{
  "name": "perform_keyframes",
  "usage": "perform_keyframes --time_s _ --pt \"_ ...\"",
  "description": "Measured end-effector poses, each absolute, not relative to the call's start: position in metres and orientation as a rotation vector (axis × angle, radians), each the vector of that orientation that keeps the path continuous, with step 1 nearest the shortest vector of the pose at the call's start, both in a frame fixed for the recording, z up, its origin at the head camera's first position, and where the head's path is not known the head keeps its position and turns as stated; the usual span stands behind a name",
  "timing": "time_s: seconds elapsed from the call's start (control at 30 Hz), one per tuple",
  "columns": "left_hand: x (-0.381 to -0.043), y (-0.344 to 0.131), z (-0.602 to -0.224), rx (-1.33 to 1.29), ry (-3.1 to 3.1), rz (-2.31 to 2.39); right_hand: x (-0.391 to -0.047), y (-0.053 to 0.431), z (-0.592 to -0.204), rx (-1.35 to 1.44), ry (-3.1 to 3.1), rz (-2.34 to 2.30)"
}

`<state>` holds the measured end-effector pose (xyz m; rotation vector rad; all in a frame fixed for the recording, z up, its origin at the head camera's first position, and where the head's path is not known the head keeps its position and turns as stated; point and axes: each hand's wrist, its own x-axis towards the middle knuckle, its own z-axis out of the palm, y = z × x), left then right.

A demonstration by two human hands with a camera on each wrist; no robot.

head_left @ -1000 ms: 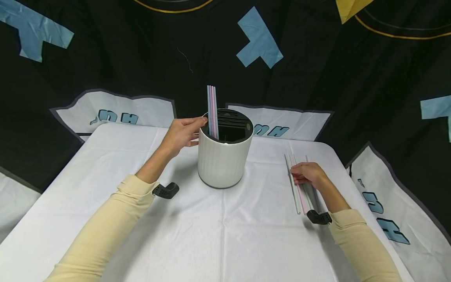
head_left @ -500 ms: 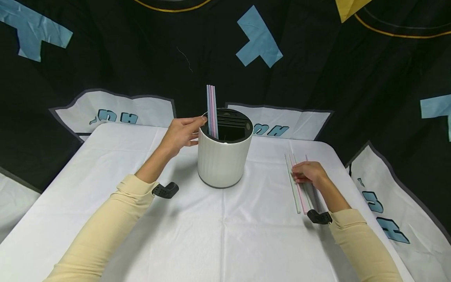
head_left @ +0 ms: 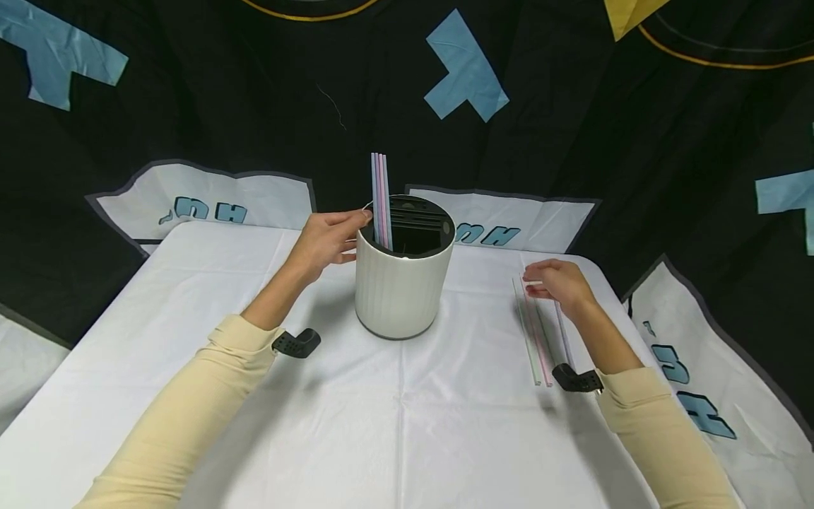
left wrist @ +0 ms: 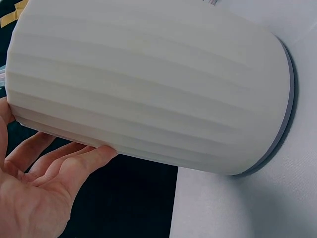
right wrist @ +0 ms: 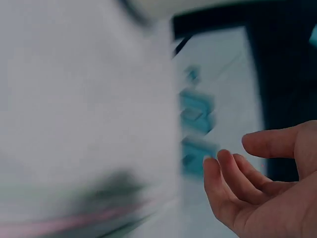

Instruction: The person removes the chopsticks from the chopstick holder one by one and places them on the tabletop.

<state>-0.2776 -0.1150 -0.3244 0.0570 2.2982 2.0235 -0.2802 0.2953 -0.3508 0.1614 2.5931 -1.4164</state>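
Observation:
A white ribbed round container (head_left: 399,297) with a black slotted inside stands on the table. Several pastel straws (head_left: 381,201) stick up from its left part. My left hand (head_left: 327,244) holds it at the rim and left side; in the left wrist view the fingers (left wrist: 101,153) rest along its ribbed wall. Loose straws (head_left: 545,353) in green, pink and purple lie side by side on the right of the table. Over their far ends hovers my right hand (head_left: 559,283), thumb and fingertips apart with nothing between them in the right wrist view.
A white cloth (head_left: 356,431) covers the table. Behind it hangs a black backdrop (head_left: 254,106) with blue patches. White panels with blue lettering (head_left: 706,413) hang past the back and right edges. Each wrist carries a small black device (head_left: 297,344).
My right hand has lifted from the loose straws and moved toward their far ends, its fingers spreading. My left hand, the container and the straws in it stay as they were.

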Motion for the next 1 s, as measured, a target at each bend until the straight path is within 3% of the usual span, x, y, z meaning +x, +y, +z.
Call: perform_keyframes --time_s 0.23,0.43,0.73,1.0 --pt "-0.276 -0.117 -0.325 0.055 2.301 2.034 -0.276 0.23 -0.279 0.052 2.582 -1.522" --pt "-0.276 -0.116 -0.323 0.07 2.306 2.035 -0.278 0.173 -0.245 -0.121 2.573 -1.603" --pt "-0.276 -0.114 -0.322 0.071 2.302 2.038 -0.281 0.116 -0.237 -0.324 2.478 -1.647" --pt "-0.276 -0.115 -0.322 0.064 2.308 2.031 -0.288 0.094 -0.247 -0.335 2.437 -1.666"
